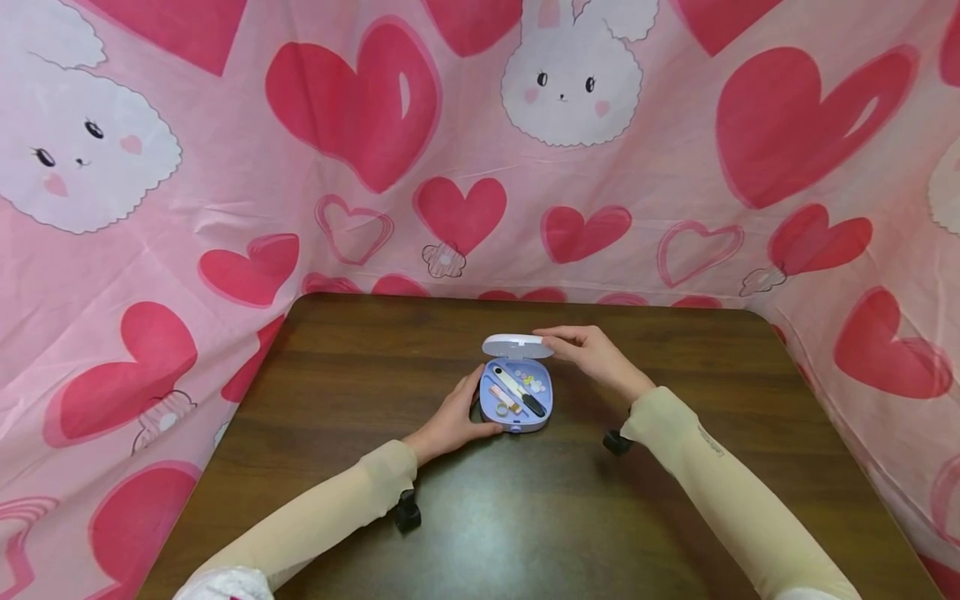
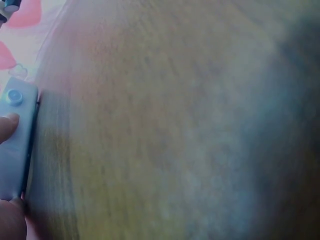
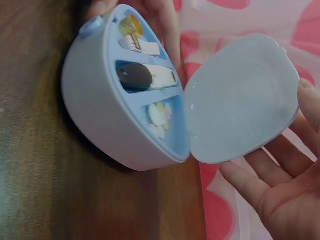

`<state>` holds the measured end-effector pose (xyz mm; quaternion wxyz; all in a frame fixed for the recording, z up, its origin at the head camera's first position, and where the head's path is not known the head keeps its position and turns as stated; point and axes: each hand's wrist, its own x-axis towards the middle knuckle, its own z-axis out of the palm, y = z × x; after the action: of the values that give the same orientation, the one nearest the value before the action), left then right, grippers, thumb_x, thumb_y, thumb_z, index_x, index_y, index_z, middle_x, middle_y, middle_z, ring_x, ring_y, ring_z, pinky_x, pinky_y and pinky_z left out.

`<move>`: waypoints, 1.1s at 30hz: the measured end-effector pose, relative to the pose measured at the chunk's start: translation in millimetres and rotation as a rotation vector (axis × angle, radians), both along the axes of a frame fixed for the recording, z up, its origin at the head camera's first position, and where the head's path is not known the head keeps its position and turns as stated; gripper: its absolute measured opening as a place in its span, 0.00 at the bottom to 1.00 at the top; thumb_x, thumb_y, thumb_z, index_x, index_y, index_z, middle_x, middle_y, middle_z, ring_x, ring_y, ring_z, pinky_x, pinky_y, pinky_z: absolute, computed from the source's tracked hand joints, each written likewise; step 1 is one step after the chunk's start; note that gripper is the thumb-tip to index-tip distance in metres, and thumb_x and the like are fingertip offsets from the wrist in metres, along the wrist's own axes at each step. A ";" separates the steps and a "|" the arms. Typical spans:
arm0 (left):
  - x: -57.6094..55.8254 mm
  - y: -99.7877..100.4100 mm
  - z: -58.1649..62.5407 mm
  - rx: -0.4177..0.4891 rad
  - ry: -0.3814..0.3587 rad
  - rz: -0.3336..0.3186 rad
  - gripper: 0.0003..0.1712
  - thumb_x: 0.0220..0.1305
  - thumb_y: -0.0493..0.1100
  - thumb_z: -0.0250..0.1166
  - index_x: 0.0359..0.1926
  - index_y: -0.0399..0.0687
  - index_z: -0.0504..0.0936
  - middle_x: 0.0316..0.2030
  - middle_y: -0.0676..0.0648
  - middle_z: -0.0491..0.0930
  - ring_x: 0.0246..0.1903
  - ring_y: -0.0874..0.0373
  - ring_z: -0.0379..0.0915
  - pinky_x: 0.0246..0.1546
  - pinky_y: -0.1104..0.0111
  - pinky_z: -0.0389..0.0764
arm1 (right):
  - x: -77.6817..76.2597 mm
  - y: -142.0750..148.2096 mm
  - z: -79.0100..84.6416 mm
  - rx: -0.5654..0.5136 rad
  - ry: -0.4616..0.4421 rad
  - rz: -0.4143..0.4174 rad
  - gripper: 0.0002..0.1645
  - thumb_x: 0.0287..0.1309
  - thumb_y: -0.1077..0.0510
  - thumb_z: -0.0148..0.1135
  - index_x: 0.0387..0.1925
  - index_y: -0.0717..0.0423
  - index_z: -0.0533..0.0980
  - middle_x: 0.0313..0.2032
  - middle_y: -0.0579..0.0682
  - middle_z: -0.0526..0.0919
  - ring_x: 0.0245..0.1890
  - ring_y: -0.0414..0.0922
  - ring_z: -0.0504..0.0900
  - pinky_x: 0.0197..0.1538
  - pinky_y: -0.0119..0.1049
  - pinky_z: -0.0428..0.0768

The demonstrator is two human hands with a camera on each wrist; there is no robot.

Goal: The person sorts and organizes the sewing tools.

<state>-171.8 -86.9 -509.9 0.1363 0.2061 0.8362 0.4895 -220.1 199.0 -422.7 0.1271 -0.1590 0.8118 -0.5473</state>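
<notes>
A small lavender storage box (image 1: 534, 427) stands on the table with its white lid (image 1: 517, 345) raised on the hinge. My left hand (image 1: 448, 423) grips the box's left side, thumb at the front near the round latch button (image 2: 14, 97). My right hand (image 1: 596, 360) holds the lid's right edge, with the thumb on the rim and fingers behind it in the right wrist view. Inside the divided box lie a white stick with a dark end (image 3: 136, 76), a small pale pink item with gold parts (image 3: 142, 46), a gold ring-shaped piece (image 1: 502, 409) and several small white, yellow and pink pieces (image 3: 158, 115).
The brown wooden table (image 1: 480, 517) extends around the box on all sides. A pink cloth (image 1: 465, 125) with hearts and rabbit faces hangs behind and along both sides. Black wrist devices sit under the left cuff (image 1: 407, 511) and right cuff (image 1: 617, 442).
</notes>
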 end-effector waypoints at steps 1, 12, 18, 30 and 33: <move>-0.2 0.2 -0.3 -0.002 0.003 0.000 0.65 0.60 0.46 0.80 0.83 0.39 0.44 0.79 0.36 0.52 0.77 0.46 0.54 0.75 0.54 0.61 | 1.5 0.6 -0.3 0.012 0.004 0.000 0.24 0.72 0.49 0.65 0.64 0.53 0.81 0.59 0.52 0.85 0.58 0.52 0.82 0.64 0.52 0.78; -1.2 0.6 -1.0 -0.001 0.019 -0.004 0.65 0.59 0.44 0.80 0.83 0.40 0.44 0.79 0.35 0.53 0.77 0.46 0.55 0.74 0.56 0.63 | 16.9 0.2 -7.8 0.082 0.127 0.033 0.22 0.69 0.50 0.69 0.61 0.49 0.84 0.58 0.48 0.86 0.59 0.49 0.82 0.63 0.46 0.80; 0.7 -0.1 -0.7 -0.007 0.021 0.008 0.65 0.58 0.45 0.80 0.83 0.40 0.46 0.78 0.34 0.54 0.76 0.44 0.55 0.74 0.54 0.63 | 23.1 1.5 -18.3 0.129 0.276 0.075 0.21 0.66 0.57 0.71 0.60 0.51 0.85 0.59 0.49 0.86 0.62 0.50 0.81 0.63 0.48 0.79; 0.3 0.8 0.6 0.007 0.035 -0.002 0.64 0.58 0.43 0.80 0.83 0.41 0.46 0.78 0.35 0.55 0.76 0.46 0.56 0.73 0.57 0.65 | 37.4 5.8 -24.7 0.175 0.436 0.210 0.27 0.58 0.64 0.76 0.60 0.51 0.84 0.61 0.51 0.84 0.63 0.54 0.81 0.62 0.54 0.78; 0.8 1.3 0.3 0.026 0.029 0.001 0.64 0.58 0.43 0.81 0.83 0.40 0.47 0.77 0.34 0.55 0.75 0.45 0.57 0.72 0.56 0.66 | 41.2 6.5 -27.6 0.202 0.457 0.231 0.28 0.58 0.63 0.76 0.61 0.49 0.84 0.63 0.50 0.83 0.65 0.54 0.80 0.64 0.54 0.76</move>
<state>-171.0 -85.6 -509.6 0.1212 0.2144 0.8319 0.4973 -178.8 205.5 -450.3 0.0173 -0.3565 0.8464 -0.3952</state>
